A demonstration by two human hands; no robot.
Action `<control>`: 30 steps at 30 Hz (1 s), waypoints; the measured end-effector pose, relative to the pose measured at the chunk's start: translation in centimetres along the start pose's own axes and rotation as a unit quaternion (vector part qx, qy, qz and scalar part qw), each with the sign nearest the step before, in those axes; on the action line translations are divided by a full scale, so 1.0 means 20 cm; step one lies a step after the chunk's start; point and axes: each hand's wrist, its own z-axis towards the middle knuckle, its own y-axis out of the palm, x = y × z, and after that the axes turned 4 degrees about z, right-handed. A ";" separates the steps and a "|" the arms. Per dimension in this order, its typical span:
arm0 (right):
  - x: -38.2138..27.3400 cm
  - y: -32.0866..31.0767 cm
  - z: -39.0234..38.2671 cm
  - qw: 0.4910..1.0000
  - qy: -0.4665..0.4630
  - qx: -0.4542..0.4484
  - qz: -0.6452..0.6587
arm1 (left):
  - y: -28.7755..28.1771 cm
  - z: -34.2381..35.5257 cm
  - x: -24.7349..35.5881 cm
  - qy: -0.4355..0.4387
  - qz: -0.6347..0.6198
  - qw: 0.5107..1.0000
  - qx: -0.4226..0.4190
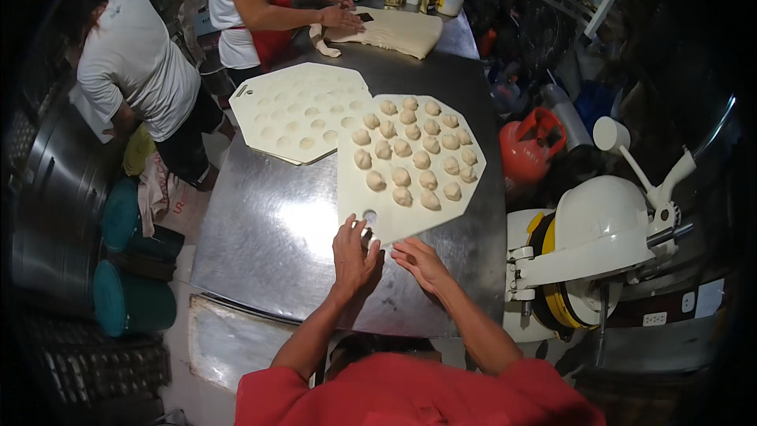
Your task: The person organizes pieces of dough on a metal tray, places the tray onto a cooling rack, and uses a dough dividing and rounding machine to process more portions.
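A cream eight-sided board [398, 225] lies on the metal table in front of me, with several rows of dough balls [422, 159] on it. My left hand [356, 256] is at its near left corner, fingers over the edge beside the handle hole [369, 218] and thumb low at the rim. My right hand [422, 263] rests at the near edge, fingers loosely stretched toward the left hand and holding nothing I can see. Behind to the left, touching or slightly under this board, sits a similar stacked board [272, 122] with round hollows.
The steel table [260, 221] reaches far back. At its far end a person in a red apron [280, 35] presses a dough slab [402, 31]. Another person in white [142, 55] bends at the left. A red gas cylinder [532, 146] and a white machine [599, 225] flank the right side.
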 end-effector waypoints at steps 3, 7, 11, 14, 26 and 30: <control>-0.02 0.03 0.12 0.997 -0.015 -0.035 -0.063 | -0.02 0.04 0.01 0.063 0.143 0.986 -0.065; -0.08 -0.08 0.09 0.834 -0.262 0.065 -0.481 | -0.08 0.18 -0.15 0.056 0.125 0.990 -0.042; -0.25 -0.44 0.09 0.708 -0.306 0.219 -0.598 | -0.04 0.23 -0.14 0.067 0.096 0.993 -0.012; -0.31 -0.50 0.16 0.615 -0.270 0.182 -0.718 | -0.02 0.23 -0.12 0.032 0.112 0.992 0.047; -0.36 -0.47 0.25 0.607 -0.248 0.171 -0.736 | -0.03 0.29 -0.07 0.032 0.163 0.986 0.004; -0.34 -0.50 0.27 0.601 -0.263 0.170 -0.736 | 0.00 0.27 -0.07 0.036 0.156 0.987 0.001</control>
